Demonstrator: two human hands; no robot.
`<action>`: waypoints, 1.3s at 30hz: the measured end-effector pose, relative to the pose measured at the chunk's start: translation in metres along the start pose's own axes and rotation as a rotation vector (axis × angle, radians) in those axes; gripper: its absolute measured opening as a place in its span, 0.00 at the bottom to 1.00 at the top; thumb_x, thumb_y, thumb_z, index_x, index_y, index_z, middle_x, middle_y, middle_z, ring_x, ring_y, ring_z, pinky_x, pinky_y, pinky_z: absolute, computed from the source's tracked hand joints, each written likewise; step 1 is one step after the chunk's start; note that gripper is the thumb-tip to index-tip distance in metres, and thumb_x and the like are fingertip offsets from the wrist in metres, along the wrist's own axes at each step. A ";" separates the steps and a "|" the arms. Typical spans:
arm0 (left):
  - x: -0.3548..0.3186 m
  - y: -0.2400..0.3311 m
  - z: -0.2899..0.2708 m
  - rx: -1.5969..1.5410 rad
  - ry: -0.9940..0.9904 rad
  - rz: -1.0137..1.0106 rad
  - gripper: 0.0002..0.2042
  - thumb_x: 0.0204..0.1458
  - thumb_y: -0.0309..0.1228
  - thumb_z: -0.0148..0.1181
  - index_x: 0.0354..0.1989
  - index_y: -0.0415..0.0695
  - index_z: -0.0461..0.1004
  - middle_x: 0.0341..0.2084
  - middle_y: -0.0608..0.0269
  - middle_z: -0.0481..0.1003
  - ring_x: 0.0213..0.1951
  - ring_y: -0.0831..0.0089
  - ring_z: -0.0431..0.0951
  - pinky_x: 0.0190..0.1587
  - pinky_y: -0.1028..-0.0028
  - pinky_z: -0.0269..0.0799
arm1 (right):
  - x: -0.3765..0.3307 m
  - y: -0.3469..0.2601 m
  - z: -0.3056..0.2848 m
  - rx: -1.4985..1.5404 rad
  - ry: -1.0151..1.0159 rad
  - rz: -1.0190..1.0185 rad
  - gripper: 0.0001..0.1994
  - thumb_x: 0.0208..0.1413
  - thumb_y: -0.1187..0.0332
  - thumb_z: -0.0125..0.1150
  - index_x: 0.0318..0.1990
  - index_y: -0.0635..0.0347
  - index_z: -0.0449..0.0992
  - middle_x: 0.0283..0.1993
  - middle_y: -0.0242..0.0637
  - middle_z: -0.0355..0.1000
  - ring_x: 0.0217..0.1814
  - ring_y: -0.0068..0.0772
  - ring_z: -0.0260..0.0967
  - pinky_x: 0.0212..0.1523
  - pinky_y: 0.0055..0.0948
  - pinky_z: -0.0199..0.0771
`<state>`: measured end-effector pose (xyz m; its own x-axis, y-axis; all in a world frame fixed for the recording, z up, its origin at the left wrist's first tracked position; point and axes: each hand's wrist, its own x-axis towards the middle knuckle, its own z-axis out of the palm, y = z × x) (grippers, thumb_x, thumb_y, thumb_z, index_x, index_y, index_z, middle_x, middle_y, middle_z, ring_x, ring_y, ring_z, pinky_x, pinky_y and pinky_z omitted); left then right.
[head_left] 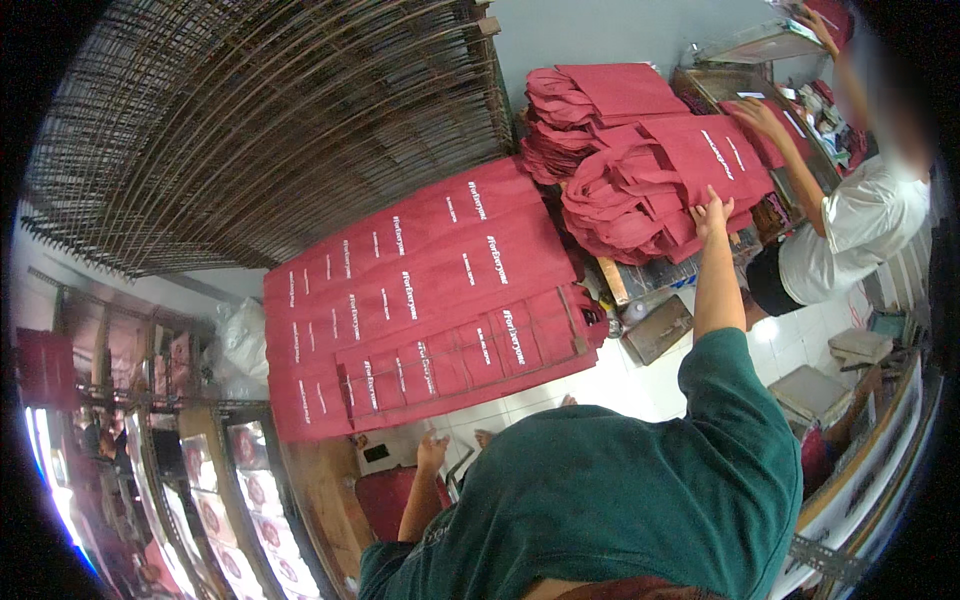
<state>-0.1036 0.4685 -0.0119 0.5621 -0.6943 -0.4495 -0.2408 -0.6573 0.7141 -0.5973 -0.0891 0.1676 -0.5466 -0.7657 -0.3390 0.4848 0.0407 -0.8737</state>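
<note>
R hand [712,213] rests on near pile of red bags [672,150], ahead-right, fingers part-spread, no firm hold visible; prob. handling the pile, so next move calls for a pinch at an edge. L hand [432,450] hangs low, half-curled, can't tell if holding anything. Bags look soft, matte, w/ floppy looped handles [603,207].

Mostly matt red cloth, w/ metal, plastic & tile around it.
Bag stack [660,150]: nonwoven-type fabric, matt, soft folds; printed red panels [430,250] same matl, smoother, white print flat on top. Rack [300,120]: thin metal rods, dull brown, rough-lkg. Floor tiles [650,385] white, smooth, v. glossy. Plastic bundle [243,340] whitish, crinkly, semi-transp. Shirt [620,480]: green cloth, matt.
</note>
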 end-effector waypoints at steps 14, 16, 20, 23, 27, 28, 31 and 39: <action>-0.085 -0.135 0.002 0.028 -0.086 -0.562 0.16 0.45 0.43 0.61 0.37 0.45 0.74 0.18 0.61 0.72 0.19 0.66 0.72 0.21 0.67 0.66 | -0.023 0.003 -0.011 -1.500 -0.047 -1.262 0.17 0.42 0.67 0.56 0.44 0.54 0.73 0.41 0.34 0.71 0.52 0.38 0.62 0.50 0.41 0.59; -0.067 -0.144 0.004 0.445 -0.096 -0.415 0.20 0.44 0.45 0.61 0.39 0.43 0.73 0.24 0.56 0.75 0.24 0.60 0.75 0.27 0.65 0.70 | -0.041 -0.016 -0.003 -1.463 -0.089 -1.324 0.14 0.43 0.67 0.55 0.41 0.54 0.73 0.39 0.33 0.71 0.48 0.37 0.63 0.46 0.40 0.60; -0.014 -0.088 0.015 0.166 -0.093 0.003 0.29 0.44 0.48 0.61 0.49 0.39 0.66 0.34 0.49 0.75 0.38 0.59 0.75 0.40 0.67 0.70 | -0.065 -0.059 0.001 -1.357 -0.171 -1.464 0.10 0.45 0.67 0.54 0.37 0.55 0.72 0.37 0.35 0.70 0.45 0.38 0.64 0.45 0.39 0.59; 0.011 0.014 0.029 0.032 -0.219 0.125 0.30 0.47 0.47 0.58 0.53 0.39 0.62 0.38 0.49 0.74 0.42 0.61 0.74 0.44 0.68 0.69 | -0.110 -0.086 0.020 -1.113 -0.207 -1.588 0.07 0.47 0.70 0.51 0.33 0.59 0.71 0.32 0.40 0.68 0.41 0.44 0.63 0.44 0.37 0.59; 0.001 0.190 0.038 -0.489 -0.540 -0.091 0.35 0.49 0.57 0.49 0.59 0.43 0.56 0.45 0.52 0.71 0.46 0.62 0.71 0.48 0.65 0.66 | -0.199 -0.114 0.033 -0.819 -0.488 -1.594 0.08 0.44 0.72 0.49 0.34 0.64 0.69 0.34 0.45 0.66 0.42 0.47 0.62 0.45 0.38 0.59; 0.000 0.214 0.041 -0.570 -0.701 -0.127 0.38 0.48 0.62 0.44 0.60 0.44 0.55 0.48 0.51 0.68 0.49 0.61 0.69 0.49 0.62 0.64 | -0.213 -0.113 0.036 -0.645 -0.520 -1.664 0.07 0.42 0.73 0.49 0.31 0.65 0.67 0.32 0.46 0.64 0.38 0.48 0.61 0.42 0.38 0.59; -0.002 0.264 0.047 -0.901 -1.225 -0.299 0.47 0.41 0.73 0.29 0.61 0.47 0.54 0.54 0.49 0.63 0.53 0.56 0.65 0.53 0.54 0.60 | -0.289 -0.125 0.037 -0.510 -0.765 -1.386 0.05 0.40 0.73 0.46 0.25 0.66 0.64 0.26 0.44 0.61 0.32 0.42 0.58 0.43 0.32 0.58; 0.001 0.291 -0.003 -1.191 -1.300 -0.125 0.53 0.33 0.77 0.30 0.60 0.45 0.53 0.53 0.51 0.64 0.52 0.58 0.67 0.57 0.61 0.58 | -0.265 -0.064 0.055 0.311 -1.500 -0.843 0.22 0.43 0.57 0.54 0.43 0.63 0.67 0.36 0.45 0.65 0.39 0.46 0.61 0.46 0.46 0.61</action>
<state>-0.1706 0.2775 0.1971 -0.5462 -0.8133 -0.2003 0.7371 -0.5803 0.3463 -0.4459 0.0757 0.3325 0.2664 -0.3972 0.8782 0.6246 -0.6228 -0.4712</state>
